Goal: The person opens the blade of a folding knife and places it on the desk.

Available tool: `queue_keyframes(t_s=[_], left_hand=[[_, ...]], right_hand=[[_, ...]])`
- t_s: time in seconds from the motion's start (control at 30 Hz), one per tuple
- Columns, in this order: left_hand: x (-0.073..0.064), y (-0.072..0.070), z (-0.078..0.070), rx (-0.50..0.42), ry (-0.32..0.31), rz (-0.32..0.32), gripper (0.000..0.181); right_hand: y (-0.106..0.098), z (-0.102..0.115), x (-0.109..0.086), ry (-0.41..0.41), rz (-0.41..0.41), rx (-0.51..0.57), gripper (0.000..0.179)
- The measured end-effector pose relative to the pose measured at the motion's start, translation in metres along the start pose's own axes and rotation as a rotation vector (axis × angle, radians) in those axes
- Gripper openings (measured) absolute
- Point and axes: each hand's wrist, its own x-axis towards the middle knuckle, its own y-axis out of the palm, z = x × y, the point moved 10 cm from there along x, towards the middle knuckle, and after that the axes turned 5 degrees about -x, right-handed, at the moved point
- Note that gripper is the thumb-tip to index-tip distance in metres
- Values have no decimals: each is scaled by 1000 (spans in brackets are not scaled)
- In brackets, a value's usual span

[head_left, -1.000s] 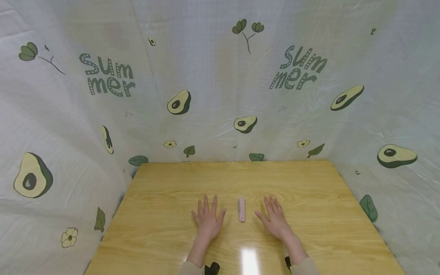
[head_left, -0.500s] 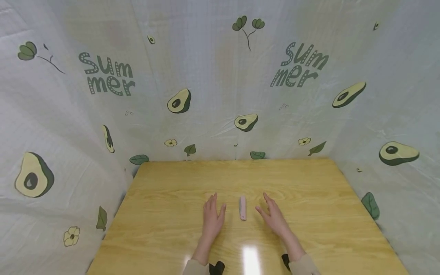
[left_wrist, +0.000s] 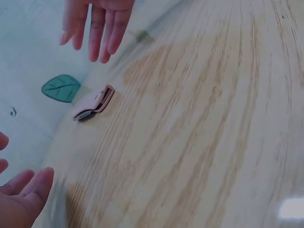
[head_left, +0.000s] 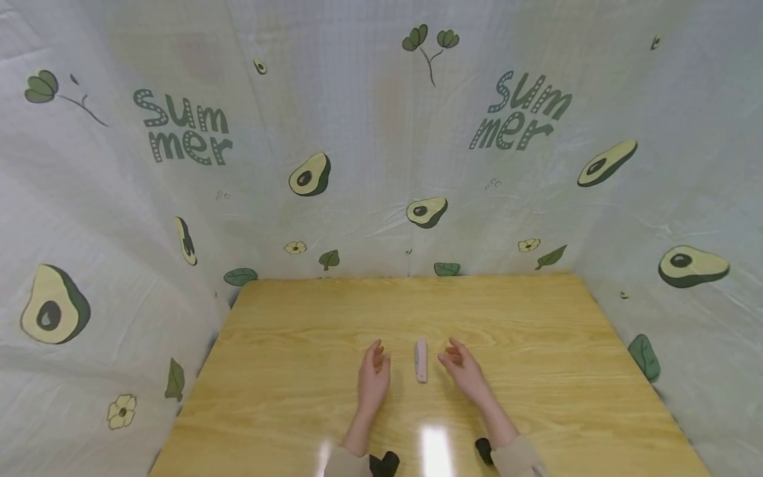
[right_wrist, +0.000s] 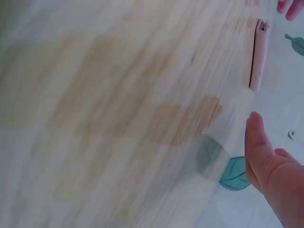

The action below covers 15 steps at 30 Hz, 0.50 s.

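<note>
Head view: we see a bare left hand (head_left: pixel 374 381) and a bare right hand (head_left: pixel 467 376) facing each other over the table, both with relaxed, gently bent fingers and neither gripping anything. Between them, near both and touching neither, lies a slim, elongated pink object with a grey strip along its side (head_left: pixel 422 361); we cannot tell exactly what it is. Its long side points away from the person, and in the left wrist view we make out a dark gap at its end. That view also shows us the right hand's fingers hanging loosely apart.

Behind the hands we find two beige fabric sleeves (head_left: pixel 348 462), and a black device (head_left: pixel 384 464) shows at the inner side of each wrist. All of this is at or above a yellowish wood-grain table (head_left: pixel 280 384), which carries a bright white reflection (head_left: pixel 436 454) close to us. Around its far and side edges we see a pale fabric curtain (head_left: pixel 369 99) printed with green leaves, yellow flowers, halved avocados and the word "summer", twice.
</note>
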Motion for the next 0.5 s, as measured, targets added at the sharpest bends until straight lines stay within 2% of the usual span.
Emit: queue_keyframes(t_s=[0.1,0.23,0.5], left_hand=[[1,5,6,-71,-44,0,44],[2,13,9,-158,-70,16,45],[3,32,13,-159,-127,73,47]], right_hand=[[5,-1,1,18,11,28,64],[10,0,3,22,12,53,60],[25,2,12,4,14,96,55]])
